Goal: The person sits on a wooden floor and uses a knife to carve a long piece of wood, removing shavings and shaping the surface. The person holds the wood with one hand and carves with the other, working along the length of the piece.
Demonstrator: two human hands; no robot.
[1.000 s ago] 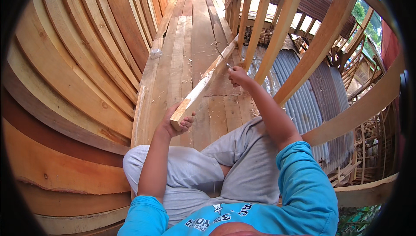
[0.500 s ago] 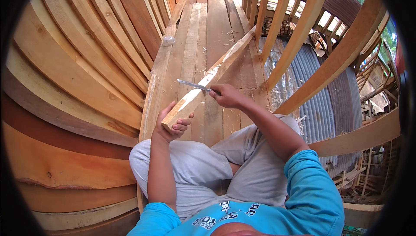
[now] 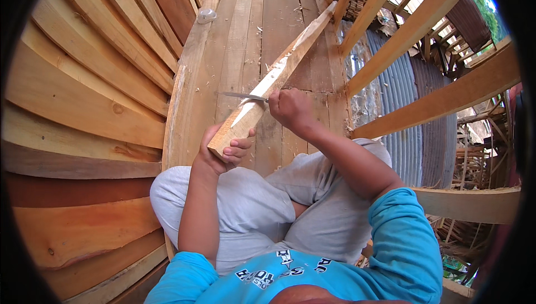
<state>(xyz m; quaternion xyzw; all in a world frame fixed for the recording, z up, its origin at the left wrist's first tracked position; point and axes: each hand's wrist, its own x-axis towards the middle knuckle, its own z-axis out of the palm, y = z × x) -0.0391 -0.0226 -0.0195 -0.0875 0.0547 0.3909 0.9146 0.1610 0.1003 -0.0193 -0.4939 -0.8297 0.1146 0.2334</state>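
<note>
A long wooden beam [image 3: 282,73] slants away from me, its far end by the railing on the right. My left hand [image 3: 223,146] grips the near end from below, fingers wrapped round the squared end. The upper edge of the beam has a pale, freshly cut face with loose curls on it. My right hand [image 3: 290,111] is closed on the handle of a knife [image 3: 244,96], whose blade lies across the beam and points left. The handle is mostly hidden in my fist.
I sit cross-legged on a plank floor [image 3: 234,41] scattered with shavings. A plank wall [image 3: 95,97] stands close on the left, and a small whitish round object [image 3: 206,15] lies near it. To the right are wooden railing slats [image 3: 410,55] with corrugated metal sheets [image 3: 402,114] beyond.
My right hand and the knife have shifted slightly along the beam, and the blade now lies more squarely across it. The whole view has tilted a little downward. My left hand keeps its grip.
</note>
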